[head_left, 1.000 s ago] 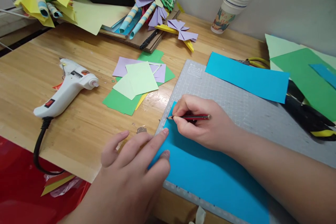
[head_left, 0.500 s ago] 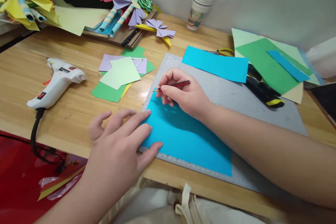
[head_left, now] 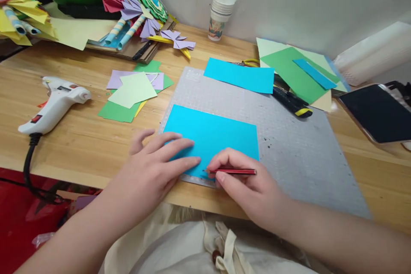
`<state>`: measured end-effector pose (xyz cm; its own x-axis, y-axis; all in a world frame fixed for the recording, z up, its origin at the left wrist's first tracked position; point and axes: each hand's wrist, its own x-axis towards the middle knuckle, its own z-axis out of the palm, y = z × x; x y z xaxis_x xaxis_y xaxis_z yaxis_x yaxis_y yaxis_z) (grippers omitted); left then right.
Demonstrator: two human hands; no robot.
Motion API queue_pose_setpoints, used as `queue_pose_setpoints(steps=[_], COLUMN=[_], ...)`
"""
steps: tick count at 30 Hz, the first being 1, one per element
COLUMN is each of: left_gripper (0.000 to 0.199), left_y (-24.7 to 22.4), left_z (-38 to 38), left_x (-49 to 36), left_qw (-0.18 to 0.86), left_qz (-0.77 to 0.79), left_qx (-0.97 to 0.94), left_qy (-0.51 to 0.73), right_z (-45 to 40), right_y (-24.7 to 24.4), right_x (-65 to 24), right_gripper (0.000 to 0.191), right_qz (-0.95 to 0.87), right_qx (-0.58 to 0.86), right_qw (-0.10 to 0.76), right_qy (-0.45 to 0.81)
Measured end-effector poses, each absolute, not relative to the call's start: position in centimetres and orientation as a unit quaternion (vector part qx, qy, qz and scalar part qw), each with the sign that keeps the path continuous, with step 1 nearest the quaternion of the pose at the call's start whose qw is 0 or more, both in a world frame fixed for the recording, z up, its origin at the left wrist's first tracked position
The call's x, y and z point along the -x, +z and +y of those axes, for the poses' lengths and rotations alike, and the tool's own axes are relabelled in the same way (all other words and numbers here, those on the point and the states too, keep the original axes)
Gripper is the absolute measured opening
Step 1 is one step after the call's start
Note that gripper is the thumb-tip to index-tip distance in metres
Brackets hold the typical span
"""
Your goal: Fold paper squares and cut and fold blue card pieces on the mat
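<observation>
A sheet of blue paper [head_left: 212,132] lies on the grey cutting mat [head_left: 298,167] in front of me. My left hand [head_left: 160,158] rests on the sheet's left part with its fingers spread. Pinched in my right hand [head_left: 247,180] is a red and black pencil [head_left: 236,171], its tip at the paper near the front edge of the mat. A blue paper strip [head_left: 239,76] lies at the mat's back edge, beside a black and yellow utility knife [head_left: 292,102].
A white glue gun [head_left: 54,105] lies on the left, its cord running off the table. Paper scraps [head_left: 135,90] are piled near it. Paper flowers [head_left: 135,10] and stacked paper cups [head_left: 220,19] stand at the back. On the right are green sheets [head_left: 292,72] and a dark-screened tablet [head_left: 379,113].
My right hand has come from the sheet's far left edge to its near edge, still holding the pencil. My left hand now reaches further onto the paper. The view has shifted to the right.
</observation>
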<state>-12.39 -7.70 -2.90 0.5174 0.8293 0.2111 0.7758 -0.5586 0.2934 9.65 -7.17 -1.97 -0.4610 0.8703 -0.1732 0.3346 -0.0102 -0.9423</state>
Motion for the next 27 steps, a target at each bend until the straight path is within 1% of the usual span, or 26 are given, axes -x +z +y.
queue_pose_setpoints(steps=[2, 4, 8, 13, 19, 27], left_gripper=[0.033, 0.034, 0.034, 0.032, 0.026, 0.026], left_y=[-2.81, -2.7, -2.68, -3.18, -3.33, -3.33], left_z=[-7.58, -7.53, -7.53, -7.43, -7.25, -7.25], left_x=[12.37, 12.36, 12.31, 12.31, 12.4, 12.4], left_qw=[0.11, 0.127, 0.13, 0.129, 0.149, 0.154], left_qz=[0.431, 0.427, 0.445, 0.439, 0.433, 0.435], left_qx=[-0.88, -0.88, -0.869, -0.869, -0.869, -0.865], left_qy=[0.167, 0.166, 0.173, 0.187, 0.186, 0.195], right_z=[-7.54, -7.59, -7.4, -7.35, -7.24, -6.97], right_y=[-2.27, -2.62, -2.74, -2.23, -2.73, -1.88], right_x=[-9.62, -9.51, -9.31, -9.21, -9.28, -8.88], right_gripper=[0.006, 0.009, 0.012, 0.019, 0.019, 0.019], right_qz=[-0.708, -0.747, -0.79, -0.808, -0.813, -0.765], right_qx=[0.448, 0.427, 0.388, 0.328, 0.351, 0.37], right_qw=[0.238, 0.231, 0.231, 0.275, 0.239, 0.274], right_qy=[0.491, 0.454, 0.415, 0.405, 0.399, 0.452])
